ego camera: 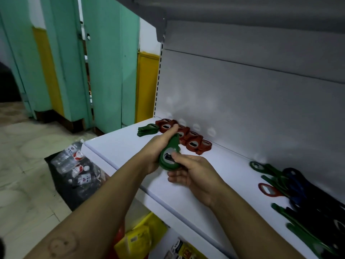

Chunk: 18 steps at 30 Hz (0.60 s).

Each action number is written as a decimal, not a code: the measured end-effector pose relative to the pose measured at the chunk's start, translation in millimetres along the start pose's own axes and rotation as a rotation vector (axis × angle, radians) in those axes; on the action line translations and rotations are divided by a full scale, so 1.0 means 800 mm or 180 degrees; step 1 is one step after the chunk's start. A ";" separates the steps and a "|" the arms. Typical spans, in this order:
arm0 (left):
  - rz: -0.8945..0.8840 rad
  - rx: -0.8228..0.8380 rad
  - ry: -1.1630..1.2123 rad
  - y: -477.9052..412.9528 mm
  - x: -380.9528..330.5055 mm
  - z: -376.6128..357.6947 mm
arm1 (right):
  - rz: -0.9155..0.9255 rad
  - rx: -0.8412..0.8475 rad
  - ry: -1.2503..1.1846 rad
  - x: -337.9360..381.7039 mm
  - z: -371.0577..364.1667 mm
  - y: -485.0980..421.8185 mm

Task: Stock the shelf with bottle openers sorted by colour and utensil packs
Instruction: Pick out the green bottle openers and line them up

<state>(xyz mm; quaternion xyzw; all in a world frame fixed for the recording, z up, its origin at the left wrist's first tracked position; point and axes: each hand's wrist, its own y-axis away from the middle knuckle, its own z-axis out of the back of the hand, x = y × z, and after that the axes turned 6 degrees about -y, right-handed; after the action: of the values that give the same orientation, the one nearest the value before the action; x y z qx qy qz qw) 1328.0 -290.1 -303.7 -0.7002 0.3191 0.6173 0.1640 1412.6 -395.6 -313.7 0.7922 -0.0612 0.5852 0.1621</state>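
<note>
You are facing a white shelf (119, 152) with a grey back panel. Well right of your fingers, a loose mixed pile of openers (298, 193) is lying on it, green, blue and one red, blurred at the edge. Left of your fingers and below, on the floor, a black bag (61, 176) is holding clear water bottles (69, 156); their labels are showing red and white, the writing too small to read. Just beyond your fingertips a row of red openers (188, 139) is sitting along the panel.

Your left hand (158, 146) is gripping the narrow handle end of a stack of green bottle openers (169, 156), fingers curled round it. Your right hand (194, 174) is pinching the round head end, thumb on top over the metal-lined slot. The stack is hanging just above the shelf, between both hands.

Farther off, left of the red row, a small green stack (147, 130) is lying flat.
</note>
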 end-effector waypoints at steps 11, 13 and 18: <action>-0.1493 -0.2017 -0.3459 -0.078 0.031 0.137 | -0.0234 -0.0857 0.1154 -0.012 -0.019 -0.102; -0.1370 -0.1921 -0.3414 -0.092 0.032 0.145 | -0.0159 -0.0981 0.1411 -0.014 -0.028 -0.124; -0.1034 -0.1455 -0.3537 -0.113 0.038 0.152 | -0.0162 -0.1247 0.1706 -0.015 -0.040 -0.176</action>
<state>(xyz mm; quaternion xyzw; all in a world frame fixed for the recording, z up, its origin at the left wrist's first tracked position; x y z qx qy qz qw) 1295.0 -154.6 -370.2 -0.3314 -0.0647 0.9093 0.2433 1420.4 -253.9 -342.8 0.5651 -0.1080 0.7456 0.3363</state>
